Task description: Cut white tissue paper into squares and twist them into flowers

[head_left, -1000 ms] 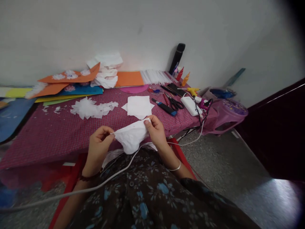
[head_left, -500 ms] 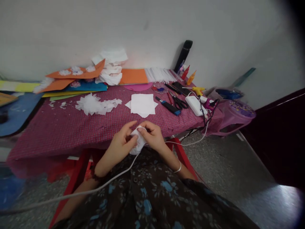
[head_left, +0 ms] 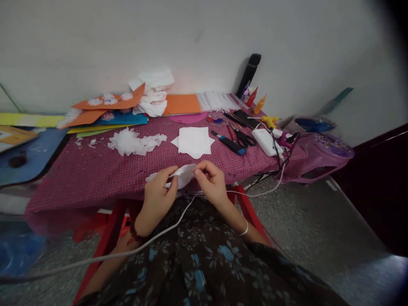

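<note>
A thin white sheet of tissue paper [head_left: 185, 175] is stretched between my two hands, just off the table's front edge. My left hand [head_left: 159, 193] pinches its left part between thumb and fingers, and some of the paper pokes out beyond the knuckles. At the right end, my right hand [head_left: 212, 182] grips the paper between thumb and forefinger. Beyond the hands lies a stack of white paper squares [head_left: 194, 141], turned so that corners stick out. To its left is a heap of crumpled white tissue pieces [head_left: 132, 142].
A blue-handled cutter [head_left: 230, 143], scissors [head_left: 244, 137], a white power bank [head_left: 267, 142] and a yellow glue gun [head_left: 270, 121] lie at the right. Coloured sheets [head_left: 181, 104] line the back. A white cable [head_left: 143, 244] crosses my lap.
The bunched white paper has been drawn out sideways between my hands. My hands have moved a little apart, and the whole view has shifted slightly.
</note>
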`<state>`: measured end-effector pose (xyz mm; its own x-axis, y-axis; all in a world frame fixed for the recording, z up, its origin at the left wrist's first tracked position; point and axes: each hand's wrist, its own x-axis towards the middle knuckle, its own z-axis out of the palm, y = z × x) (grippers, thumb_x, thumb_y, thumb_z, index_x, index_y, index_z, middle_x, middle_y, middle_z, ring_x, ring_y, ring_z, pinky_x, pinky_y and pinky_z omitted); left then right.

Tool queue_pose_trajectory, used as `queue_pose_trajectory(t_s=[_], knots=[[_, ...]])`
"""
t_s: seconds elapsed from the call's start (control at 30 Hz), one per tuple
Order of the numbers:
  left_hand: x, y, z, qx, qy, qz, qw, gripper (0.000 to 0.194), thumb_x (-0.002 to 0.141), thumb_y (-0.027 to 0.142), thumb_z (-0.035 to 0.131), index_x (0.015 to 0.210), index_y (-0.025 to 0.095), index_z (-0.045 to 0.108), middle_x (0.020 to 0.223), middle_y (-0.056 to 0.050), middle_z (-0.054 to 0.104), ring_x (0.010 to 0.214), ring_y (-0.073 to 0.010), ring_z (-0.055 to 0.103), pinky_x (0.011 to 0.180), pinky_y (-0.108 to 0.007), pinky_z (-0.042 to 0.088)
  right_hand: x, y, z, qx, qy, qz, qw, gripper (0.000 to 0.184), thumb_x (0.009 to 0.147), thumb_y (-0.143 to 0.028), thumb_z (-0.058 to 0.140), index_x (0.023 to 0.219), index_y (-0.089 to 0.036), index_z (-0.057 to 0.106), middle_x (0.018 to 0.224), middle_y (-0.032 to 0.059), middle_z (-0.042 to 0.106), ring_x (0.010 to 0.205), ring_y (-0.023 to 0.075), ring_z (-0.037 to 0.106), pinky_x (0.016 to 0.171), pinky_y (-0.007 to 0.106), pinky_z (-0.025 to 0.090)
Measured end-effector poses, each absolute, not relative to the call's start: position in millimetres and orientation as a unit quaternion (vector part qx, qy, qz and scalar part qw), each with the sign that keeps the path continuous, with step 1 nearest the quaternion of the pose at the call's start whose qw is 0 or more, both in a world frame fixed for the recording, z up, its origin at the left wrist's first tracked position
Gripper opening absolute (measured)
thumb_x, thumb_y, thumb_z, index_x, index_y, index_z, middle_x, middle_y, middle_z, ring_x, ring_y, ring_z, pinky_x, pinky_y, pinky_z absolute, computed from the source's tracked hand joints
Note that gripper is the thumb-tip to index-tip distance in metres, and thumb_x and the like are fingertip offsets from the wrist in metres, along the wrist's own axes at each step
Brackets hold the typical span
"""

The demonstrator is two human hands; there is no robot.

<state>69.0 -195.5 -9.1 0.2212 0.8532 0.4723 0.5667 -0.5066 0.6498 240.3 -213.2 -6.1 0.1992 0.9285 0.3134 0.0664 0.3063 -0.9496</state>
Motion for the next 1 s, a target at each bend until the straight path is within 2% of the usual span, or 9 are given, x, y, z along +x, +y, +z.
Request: queue_pose_trajectory(t_s=[0.13, 0.23, 0.5, 0.67, 0.87, 1.0], knots=[[69, -194, -10, 0.792, 0.428, 0.419, 0.121, 0.030, 0.092, 0.023, 0.054, 0.118, 0.014, 0.067, 0.114, -0.012, 0.073, 0.103, -0.0232, 0.069, 0.092, -0.034, 0.052, 235, -209, -14, -0.405, -0.508, 0.517, 0.558, 0.032, 0.086, -0.051, 0.060, 0.080, -0.021, 0.056, 0.067, -0.0030, 0.055, 0.053, 0.0099, 0.047, 0.052, 0.024, 0.037], [70, -193, -9, 0.811, 0.406, 0.409, 0.107, 0.030, 0.094, 0.022, 0.050, 0.117, 0.013, 0.068, 0.118, -0.014, 0.072, 0.110, -0.0243, 0.067, 0.098, -0.036, 0.050, 231, -205, -21, -0.366, -0.495, 0.568, 0.546, 0.039, 0.087, -0.057, 0.059, 0.076, -0.020, 0.054, 0.067, -0.0032, 0.056, 0.048, 0.0078, 0.046, 0.048, 0.023, 0.035], [74, -194, -5, 0.822, 0.408, 0.367, 0.152, 0.033, 0.097, 0.023, 0.043, 0.113, 0.012, 0.071, 0.113, -0.014, 0.073, 0.105, -0.0230, 0.068, 0.098, -0.034, 0.049, 225, -205, -17, -0.369, -0.468, 0.572, 0.564, 0.026, 0.079, -0.044, 0.069, 0.083, -0.021, 0.059, 0.063, -0.0054, 0.052, 0.052, 0.0087, 0.044, 0.047, 0.021, 0.039], [73, -194, -9, 0.835, 0.399, 0.340, 0.167, 0.038, 0.094, 0.018, 0.042, 0.124, 0.013, 0.066, 0.114, -0.014, 0.072, 0.102, -0.0225, 0.068, 0.094, -0.034, 0.050, 222, -203, -20, -0.388, -0.465, 0.558, 0.567, 0.021, 0.077, -0.036, 0.068, 0.079, -0.021, 0.055, 0.061, -0.0072, 0.048, 0.050, 0.0079, 0.042, 0.047, 0.021, 0.037], [77, -194, -19, 0.841, 0.426, 0.269, 0.198, 0.046, 0.091, 0.018, 0.045, 0.136, 0.015, 0.057, 0.118, -0.015, 0.070, 0.100, -0.0259, 0.068, 0.089, -0.039, 0.053, 222, -197, -28, -0.443, -0.475, 0.515, 0.559, 0.020, 0.075, -0.033, 0.064, 0.072, -0.021, 0.049, 0.064, -0.0061, 0.047, 0.057, 0.0092, 0.043, 0.053, 0.022, 0.037], [78, -197, -18, 0.846, 0.437, 0.245, 0.182, 0.048, 0.091, 0.021, 0.046, 0.138, 0.014, 0.054, 0.125, -0.017, 0.064, 0.106, -0.0280, 0.065, 0.089, -0.041, 0.052, 223, -196, -31, -0.450, -0.485, 0.502, 0.557, 0.018, 0.078, -0.034, 0.060, 0.072, -0.021, 0.048, 0.064, -0.0060, 0.045, 0.056, 0.0095, 0.041, 0.052, 0.023, 0.035]])
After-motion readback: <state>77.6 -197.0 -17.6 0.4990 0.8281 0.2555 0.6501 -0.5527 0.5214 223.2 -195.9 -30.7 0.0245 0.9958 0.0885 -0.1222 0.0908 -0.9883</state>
